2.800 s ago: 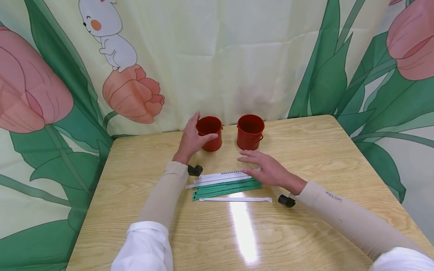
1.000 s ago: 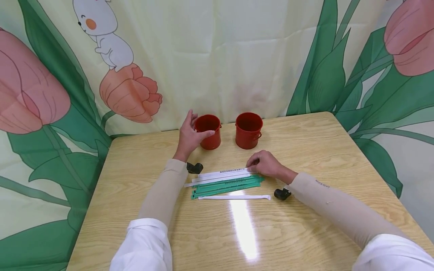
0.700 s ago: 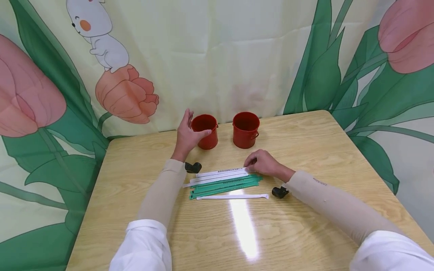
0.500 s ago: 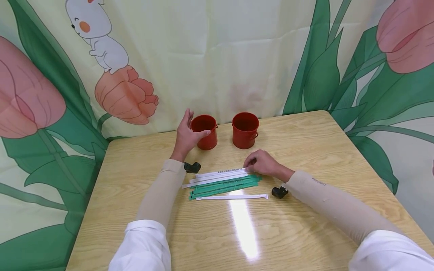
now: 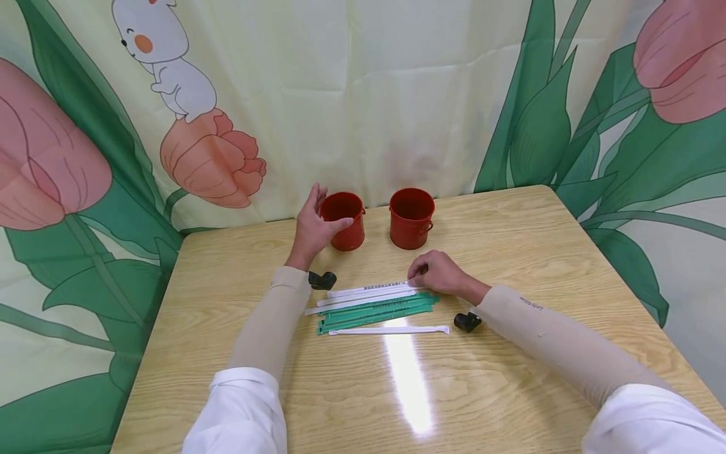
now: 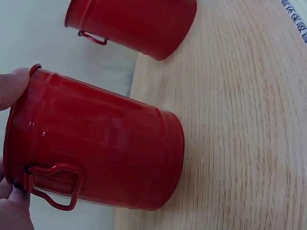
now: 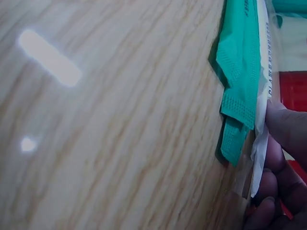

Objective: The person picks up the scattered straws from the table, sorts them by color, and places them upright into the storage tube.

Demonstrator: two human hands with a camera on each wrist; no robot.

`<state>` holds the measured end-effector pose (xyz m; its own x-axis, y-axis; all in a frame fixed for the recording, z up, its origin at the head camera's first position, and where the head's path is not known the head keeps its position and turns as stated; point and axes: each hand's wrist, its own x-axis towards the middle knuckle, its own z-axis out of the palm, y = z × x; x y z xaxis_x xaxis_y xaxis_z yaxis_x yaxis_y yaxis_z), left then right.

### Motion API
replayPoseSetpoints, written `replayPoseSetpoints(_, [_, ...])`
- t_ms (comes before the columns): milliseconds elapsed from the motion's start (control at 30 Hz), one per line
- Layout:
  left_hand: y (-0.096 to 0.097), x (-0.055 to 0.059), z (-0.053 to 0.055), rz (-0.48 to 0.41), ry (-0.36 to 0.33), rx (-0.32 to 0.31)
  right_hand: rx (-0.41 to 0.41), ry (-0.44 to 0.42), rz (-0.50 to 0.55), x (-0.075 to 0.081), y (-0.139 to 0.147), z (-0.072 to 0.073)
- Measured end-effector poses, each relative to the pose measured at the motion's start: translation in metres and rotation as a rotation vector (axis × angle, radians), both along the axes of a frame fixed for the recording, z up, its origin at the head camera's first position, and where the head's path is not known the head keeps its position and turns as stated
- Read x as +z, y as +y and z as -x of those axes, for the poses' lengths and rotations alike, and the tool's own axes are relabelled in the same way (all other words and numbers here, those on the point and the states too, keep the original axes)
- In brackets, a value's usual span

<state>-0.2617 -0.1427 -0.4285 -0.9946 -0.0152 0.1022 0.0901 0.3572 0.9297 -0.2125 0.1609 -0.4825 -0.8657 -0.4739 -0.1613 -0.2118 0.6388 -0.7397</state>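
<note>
One bucket (image 6: 105,139) is in left grip (image 5: 312,230) (right grip (image 5: 438,273) pinches white packet (image 7: 259,151)).

From the middle of the table (image 5: 510,252), my left hand (image 5: 314,227) is at eleven o'clock, gripping a red bucket (image 5: 351,234) near its rim. A second red bucket (image 5: 409,234) stands upright toward one o'clock, just beside the first. At two o'clock my right hand (image 5: 441,273) pinches the white packets (image 5: 363,295) at their three o'clock end. Green packets (image 5: 377,314) lie next on the six o'clock side, then a lone white packet (image 5: 388,330).
</note>
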Motion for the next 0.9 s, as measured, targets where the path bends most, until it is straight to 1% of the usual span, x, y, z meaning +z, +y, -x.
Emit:
replayPoseSetpoints(133, [0.0, 0.0, 0.0, 0.002, -0.002, 0.001, 0.011, 0.016, -0.02, 0.0, -0.002, 0.0])
replayPoseSetpoints(233, [-0.001, 0.0, 0.0, 0.003, -0.005, 0.002, 0.035, 0.039, -0.037, 0.001, -0.004, -0.001])
replayPoseSetpoints(433, [-0.001, 0.001, 0.0, -0.001, -0.018, 0.0, 0.127, 0.125, -0.118, -0.001, -0.005, 0.001])
replayPoseSetpoints(533, [-0.001, 0.001, 0.0, -0.005, -0.02, -0.005, 0.148, 0.112, -0.134, -0.001, -0.002, 0.002])
replayPoseSetpoints(700, [-0.001, 0.002, 0.0, -0.001, -0.021, -0.009, 0.158, 0.057, -0.085, -0.003, 0.004, 0.004])
replayPoseSetpoints(800, [-0.001, 0.002, -0.001, 0.002, -0.023, -0.007, 0.17, 0.071, -0.033, -0.003, 0.008, 0.003])
replayPoseSetpoints(900, [-0.001, 0.002, -0.001, 0.003, -0.018, -0.009, 0.158, 0.093, 0.019, -0.003, 0.011, 0.002])
